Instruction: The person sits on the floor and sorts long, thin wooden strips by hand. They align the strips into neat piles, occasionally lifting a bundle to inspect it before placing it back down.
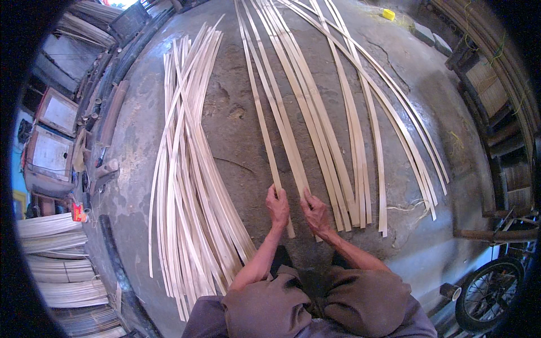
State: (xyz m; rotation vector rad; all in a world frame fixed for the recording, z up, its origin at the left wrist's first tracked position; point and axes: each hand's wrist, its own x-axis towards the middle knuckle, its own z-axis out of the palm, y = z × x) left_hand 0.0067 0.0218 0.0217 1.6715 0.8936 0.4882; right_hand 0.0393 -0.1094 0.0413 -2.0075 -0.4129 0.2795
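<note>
My left hand (276, 207) is closed around a long, pale bamboo strip (265, 132), whose near end sticks out below the fist. Just to the right, my right hand (316, 213) grips another bamboo strip (288, 138) close to its near end. Both strips run away from me along the floor towards the top of the view. A thick pile of bamboo strips (194, 169) lies to the left, some crossing over others. Right of my hands, more strips (316, 124) are laid out in loose groups that fan apart towards me.
Bundled strips (59, 270) are stacked at the lower left, near dark poles (121, 265). A spoked wheel (489, 296) and a short pipe piece (450, 291) are at the lower right. Far right, a yellow object (388, 14) sits near grey blocks (424, 34). Concrete floor (225, 112) lies beneath.
</note>
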